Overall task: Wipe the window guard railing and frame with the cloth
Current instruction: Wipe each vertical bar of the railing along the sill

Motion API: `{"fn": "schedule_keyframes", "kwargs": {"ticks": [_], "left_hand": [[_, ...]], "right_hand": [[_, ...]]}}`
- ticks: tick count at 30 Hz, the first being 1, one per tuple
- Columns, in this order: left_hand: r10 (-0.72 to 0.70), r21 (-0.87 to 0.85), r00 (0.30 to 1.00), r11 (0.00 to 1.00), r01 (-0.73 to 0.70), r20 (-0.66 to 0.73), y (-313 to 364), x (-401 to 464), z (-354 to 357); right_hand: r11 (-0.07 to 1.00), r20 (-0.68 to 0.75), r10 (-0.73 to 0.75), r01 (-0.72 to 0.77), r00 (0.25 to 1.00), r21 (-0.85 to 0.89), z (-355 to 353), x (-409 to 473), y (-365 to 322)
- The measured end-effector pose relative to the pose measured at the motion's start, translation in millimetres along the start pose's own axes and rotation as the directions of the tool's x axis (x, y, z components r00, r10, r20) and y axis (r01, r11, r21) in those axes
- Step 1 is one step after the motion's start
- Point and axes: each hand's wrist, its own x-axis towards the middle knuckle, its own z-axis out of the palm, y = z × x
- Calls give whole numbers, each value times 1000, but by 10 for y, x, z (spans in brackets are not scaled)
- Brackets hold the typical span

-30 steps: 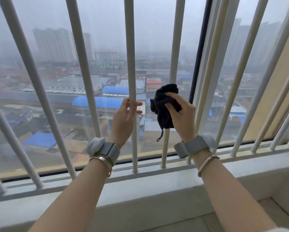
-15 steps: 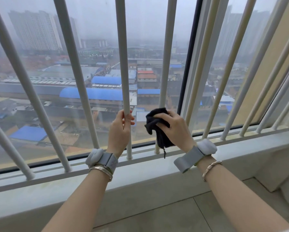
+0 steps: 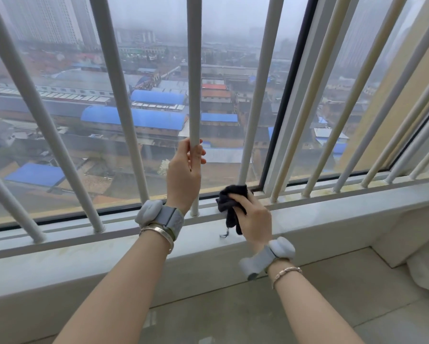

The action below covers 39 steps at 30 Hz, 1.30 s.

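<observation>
Low in the centre of the frame, the right hand [image 3: 254,219] bunches a soft, crumpled black cloth [image 3: 231,204], its grip curled round the fabric and pressing it against the foot of a round, smooth white bar [image 3: 255,100] where that bar meets the flat bottom rail [image 3: 124,229] of the window guard railing. A thin thread or loop dangles from the cloth's lower edge. Just left of it, the left hand [image 3: 185,175] has its grip wrapped around the neighbouring tubular bar [image 3: 194,70], fingers and thumb closed about the painted metal. Both wrists carry padded grey bands, with a slim metal bangle [image 3: 159,232] on the left and a fine chain bracelet [image 3: 286,271] on the right. Behind the bars runs a dark window frame [image 3: 286,95] around clear glass, beyond which lie hazy towers and blue curved roofs. Below the rail stretches a pale, smooth stone sill [image 3: 332,219], faintly stained yellowish. No writing can be read anywhere.
</observation>
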Motion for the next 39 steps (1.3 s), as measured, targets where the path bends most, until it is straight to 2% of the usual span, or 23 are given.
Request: {"fn": "schedule_keyframes", "kwargs": {"ticks": [2, 4, 6, 8, 9, 11, 12, 14, 15, 17, 20, 21, 23, 25, 27, 29, 31, 34, 37, 39], "left_hand": [[-24, -1, 999, 1000, 24, 22, -12, -1, -17], [-31, 15, 999, 999, 31, 40, -22, 6, -34], [-32, 33, 997, 999, 30, 66, -10, 7, -56], [-33, 40, 996, 999, 30, 85, -1, 11, -72], [-31, 40, 995, 999, 27, 93, 0, 18, -78], [-20, 42, 995, 999, 16, 96, -10, 21, -85], [-9, 43, 996, 999, 5, 94, -12, 20, -83], [1, 51, 996, 999, -5, 86, -24, 18, -81], [2, 54, 996, 999, -7, 84, -34, 23, -68], [1, 59, 997, 998, -6, 83, -39, 25, -66], [1, 61, 998, 998, -5, 63, -35, 24, -51], [-7, 71, 999, 997, 3, 49, -42, 12, -40], [-25, 115, 1000, 993, 24, 11, -62, -10, -50], [-10, 307, 996, 951, 38, -90, -37, -48, 20], [100, 466, 956, 884, 41, -275, 71, -70, 89], [264, 524, 877, 851, -17, -401, 257, -82, 206], [356, 512, 848, 850, -120, -393, 485, -44, 410], [392, 473, 865, 854, -216, -313, 837, 205, 774], [269, 373, 904, 918, -136, -332, 1224, 573, 1023], [258, 393, 889, 914, -99, -378, 1406, 821, 1066]], "right_hand": [[997, 104, -2, 10, 995, -73, -38, -55, 61], [998, 270, -15, 32, 963, -58, -199, 56, 93], [998, 454, -2, 29, 891, -52, -423, 188, 127], [983, 565, 42, 69, 824, -172, -601, 248, 184], [965, 552, 66, 87, 831, -247, -672, 262, 210], [957, 399, 67, 55, 915, -286, -784, 288, 176], [970, 297, 68, 7, 952, -243, -819, 296, 100], [991, 154, 113, -101, 982, -83, -781, 365, -99], [990, 140, 141, -139, 980, -24, -724, 376, -191], [983, 175, 185, -184, 967, -20, -539, 283, -281], [957, 282, 251, -194, 926, -215, -300, 10, -161], [952, 292, 246, -174, 924, -253, -301, -61, -115], [960, 284, 88, -6, 955, -279, -348, -65, -67], [976, 290, -49, 108, 956, -191, -551, 13, 53], [990, 254, -99, 121, 962, -72, -819, 120, 178], [990, 135, -142, 142, 981, 11, -1100, 291, 259], [976, 43, -207, 204, 977, 75, -1352, 550, 337], [950, -45, -294, 297, 955, 91, -1664, 1044, 399], [922, -118, -359, 372, 926, 112, -1921, 1543, 389], [898, -168, -405, 426, 899, 111, -2060, 1873, 333]]}}
